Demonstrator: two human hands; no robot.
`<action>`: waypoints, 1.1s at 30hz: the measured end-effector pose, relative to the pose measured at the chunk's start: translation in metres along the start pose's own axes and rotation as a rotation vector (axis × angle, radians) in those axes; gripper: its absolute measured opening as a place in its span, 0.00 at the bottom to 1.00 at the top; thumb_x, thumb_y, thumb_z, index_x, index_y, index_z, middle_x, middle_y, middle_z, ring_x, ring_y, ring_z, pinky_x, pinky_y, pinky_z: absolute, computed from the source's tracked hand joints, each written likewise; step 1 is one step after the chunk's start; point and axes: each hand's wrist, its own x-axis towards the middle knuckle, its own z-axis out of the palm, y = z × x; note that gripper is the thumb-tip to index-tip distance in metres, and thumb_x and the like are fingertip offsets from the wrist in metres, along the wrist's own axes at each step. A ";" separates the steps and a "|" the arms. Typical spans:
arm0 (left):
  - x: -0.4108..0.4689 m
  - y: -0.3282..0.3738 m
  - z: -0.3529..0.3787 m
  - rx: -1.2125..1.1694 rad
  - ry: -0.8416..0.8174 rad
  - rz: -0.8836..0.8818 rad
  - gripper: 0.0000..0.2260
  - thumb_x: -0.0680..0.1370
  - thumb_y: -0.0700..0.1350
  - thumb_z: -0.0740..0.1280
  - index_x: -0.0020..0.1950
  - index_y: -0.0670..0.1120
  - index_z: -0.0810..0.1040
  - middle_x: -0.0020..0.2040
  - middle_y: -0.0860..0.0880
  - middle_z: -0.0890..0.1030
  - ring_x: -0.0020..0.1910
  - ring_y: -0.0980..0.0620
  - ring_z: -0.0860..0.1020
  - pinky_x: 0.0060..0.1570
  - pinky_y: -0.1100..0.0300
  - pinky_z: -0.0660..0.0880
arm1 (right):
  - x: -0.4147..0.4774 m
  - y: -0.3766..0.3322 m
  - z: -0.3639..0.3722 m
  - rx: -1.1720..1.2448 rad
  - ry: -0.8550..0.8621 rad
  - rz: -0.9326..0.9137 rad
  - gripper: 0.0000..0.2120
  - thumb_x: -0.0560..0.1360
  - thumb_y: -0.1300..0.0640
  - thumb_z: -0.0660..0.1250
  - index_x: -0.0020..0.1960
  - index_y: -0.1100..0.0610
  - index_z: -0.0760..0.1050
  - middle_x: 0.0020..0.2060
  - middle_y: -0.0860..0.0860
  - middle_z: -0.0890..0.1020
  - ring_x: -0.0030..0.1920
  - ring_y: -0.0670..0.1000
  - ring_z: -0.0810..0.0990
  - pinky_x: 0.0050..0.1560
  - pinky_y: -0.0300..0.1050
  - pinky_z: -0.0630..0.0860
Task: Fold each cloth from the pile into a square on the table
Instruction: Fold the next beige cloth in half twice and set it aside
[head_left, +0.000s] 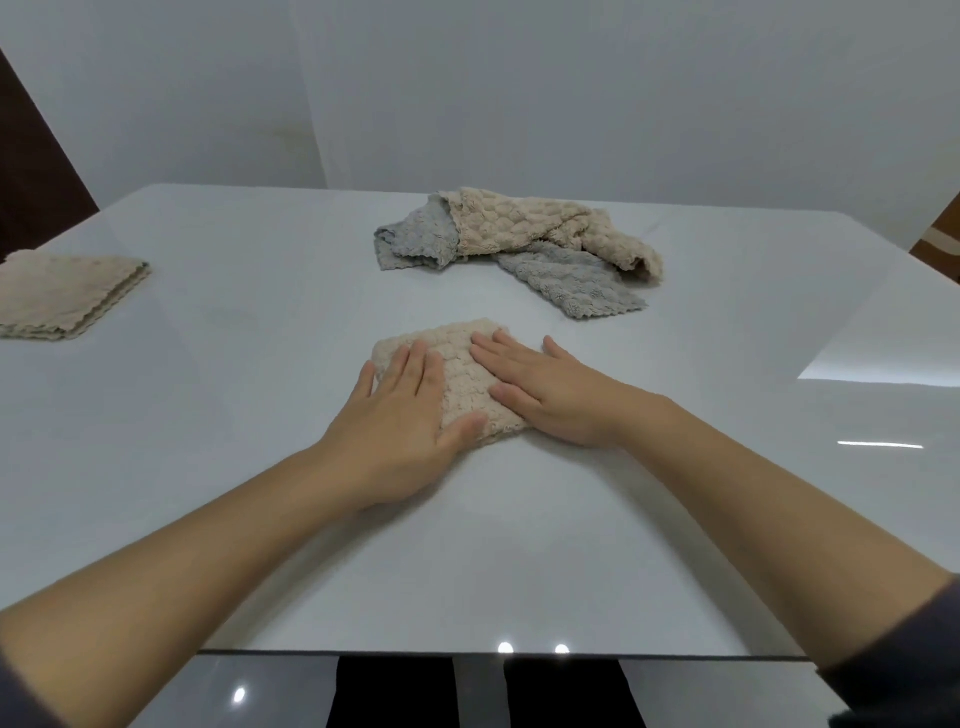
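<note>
A plain pale wall (519, 93) closes the far side of the room, with a dark panel (31, 171) at its left edge and a brown object (940, 234), too cropped to identify, at the right edge. A glossy white table (208, 415) fills most of the view and shows light reflections along its right side. Below its near edge lies a shiny grey floor (234, 691). On the far centre of the table sits the unfolded pile (519, 244): a beige cloth (519, 218) lies crumpled over a grey cloth (566, 280), whose ends stick out to the left and to the near right. At the left edge of the table, well apart from the pile, lies a folded stack (62, 293) of beige cloths, partly cut off by the frame. Near the table's centre, between the pile and the person, a folded beige cloth (462, 374) lies flat in a roughly square shape. Nothing stands between it and the pile. The left hand (405, 421) lies flat on its left part, fingers straight and together, thumb on the near edge. The right hand (545, 389) lies flat on its right part, fingers straight and pointing left. The hands lie side by side, close but not touching, with a strip of cloth showing between them. Both forearms are bare, and dark sleeves (909, 649) show at the lower corners.
</note>
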 end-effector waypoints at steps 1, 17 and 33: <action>0.001 0.001 -0.004 -0.032 0.036 -0.005 0.36 0.78 0.65 0.40 0.78 0.43 0.39 0.79 0.46 0.38 0.77 0.52 0.36 0.75 0.50 0.38 | 0.000 0.001 -0.004 0.023 0.009 0.003 0.25 0.84 0.47 0.46 0.80 0.49 0.48 0.78 0.41 0.47 0.77 0.40 0.42 0.76 0.54 0.39; 0.004 -0.009 -0.004 -0.506 0.337 -0.019 0.20 0.82 0.52 0.56 0.70 0.43 0.67 0.72 0.47 0.65 0.73 0.50 0.61 0.65 0.65 0.56 | 0.008 -0.007 -0.009 0.049 -0.016 0.073 0.25 0.83 0.52 0.48 0.80 0.49 0.48 0.79 0.44 0.46 0.77 0.43 0.42 0.76 0.57 0.39; 0.032 -0.038 -0.047 -1.152 -0.082 -0.427 0.09 0.77 0.44 0.68 0.54 0.41 0.76 0.41 0.46 0.79 0.31 0.51 0.75 0.30 0.61 0.70 | 0.012 -0.024 0.002 0.166 0.100 0.109 0.30 0.81 0.56 0.53 0.79 0.46 0.47 0.79 0.47 0.43 0.78 0.54 0.42 0.77 0.56 0.43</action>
